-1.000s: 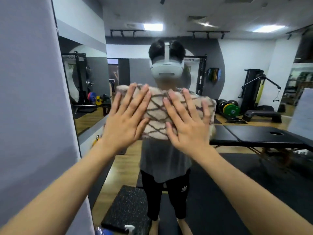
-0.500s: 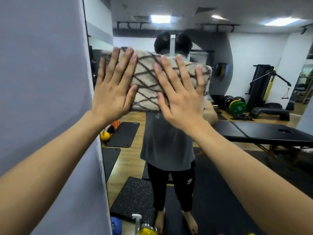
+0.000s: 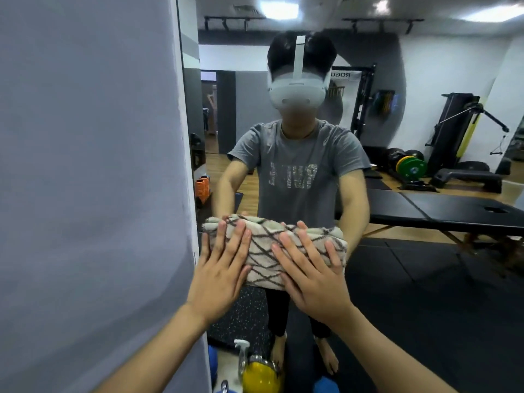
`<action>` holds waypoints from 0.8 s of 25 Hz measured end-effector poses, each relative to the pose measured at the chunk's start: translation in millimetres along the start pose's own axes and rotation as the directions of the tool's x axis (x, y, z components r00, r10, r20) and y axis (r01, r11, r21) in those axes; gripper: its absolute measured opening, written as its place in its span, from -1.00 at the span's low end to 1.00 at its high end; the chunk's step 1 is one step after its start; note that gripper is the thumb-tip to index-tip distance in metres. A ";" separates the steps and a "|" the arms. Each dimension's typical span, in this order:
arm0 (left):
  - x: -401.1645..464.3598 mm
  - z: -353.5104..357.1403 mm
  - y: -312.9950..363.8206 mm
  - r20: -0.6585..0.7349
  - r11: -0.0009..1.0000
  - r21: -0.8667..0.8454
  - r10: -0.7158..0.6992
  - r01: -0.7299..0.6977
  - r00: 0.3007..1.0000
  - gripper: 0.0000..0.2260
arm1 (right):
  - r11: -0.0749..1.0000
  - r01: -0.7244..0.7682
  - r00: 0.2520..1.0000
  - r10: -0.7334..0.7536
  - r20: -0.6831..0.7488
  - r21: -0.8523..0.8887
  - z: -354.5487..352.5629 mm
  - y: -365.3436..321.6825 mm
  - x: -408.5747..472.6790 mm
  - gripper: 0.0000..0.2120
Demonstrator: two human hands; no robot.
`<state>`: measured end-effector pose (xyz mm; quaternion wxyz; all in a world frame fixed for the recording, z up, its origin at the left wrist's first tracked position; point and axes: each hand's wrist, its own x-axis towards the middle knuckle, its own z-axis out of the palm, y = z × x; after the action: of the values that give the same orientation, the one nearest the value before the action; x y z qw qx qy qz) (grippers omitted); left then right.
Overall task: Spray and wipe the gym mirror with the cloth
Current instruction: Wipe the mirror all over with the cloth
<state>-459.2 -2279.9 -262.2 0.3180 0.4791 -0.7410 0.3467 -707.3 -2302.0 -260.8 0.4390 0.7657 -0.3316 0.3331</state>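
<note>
A folded beige cloth [image 3: 266, 251] with dark criss-cross lines lies flat against the gym mirror [image 3: 425, 251]. My left hand [image 3: 219, 272] presses on its left part with straight, spread fingers. My right hand [image 3: 312, 275] presses on its right part the same way. The cloth sits near the mirror's left edge, at about waist height of my reflection. A spray bottle [image 3: 242, 355] with a white trigger stands on the floor below, beside a yellow kettlebell [image 3: 261, 375].
A grey wall panel [image 3: 93, 180] fills the left and meets the mirror's edge. The mirror reflects a black massage table [image 3: 442, 214], weight plates [image 3: 411, 167] and racks. Blue objects [image 3: 212, 364] lie at the floor by the mirror's base.
Both hands have slid the cloth down the mirror, from head height of my reflection to waist height. The view has tilted downward with them.
</note>
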 end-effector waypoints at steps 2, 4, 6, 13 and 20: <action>10.7 3.6 20.7 0.005 1.000 -0.013 0.011 -0.011 1.000 -0.36 | 0.999 0.029 0.999 -0.028 0.019 -0.026 -6.9 24.8 -12.4 -0.40; 38.8 1.5 41.1 -0.015 0.999 -0.033 0.011 -0.012 1.000 -0.36 | 0.998 0.020 1.000 -0.020 0.014 -0.051 -21.1 57.1 -9.1 -0.40; 83.3 -13.5 58.0 -0.070 0.998 -0.056 0.013 -0.017 0.997 -0.37 | 0.997 -0.007 1.000 0.005 -0.024 -0.076 -41.8 97.9 12.8 -0.39; 263.9 -99.9 54.6 -0.237 1.000 -0.016 0.005 -0.009 0.971 -0.39 | 0.981 -0.120 0.983 0.096 -0.154 -0.154 -108.0 222.7 142.7 -0.39; 189.1 -54.8 68.5 -0.233 0.999 -0.004 0.030 -0.032 0.972 -0.39 | 0.980 -0.183 0.973 0.170 -0.158 -0.073 -74.6 163.3 70.5 -0.40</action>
<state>-579.3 -2307.1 -93.9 0.3991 0.4221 -0.7075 0.4024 -815.0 -2315.0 -101.3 0.4645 0.6859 -0.3783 0.4132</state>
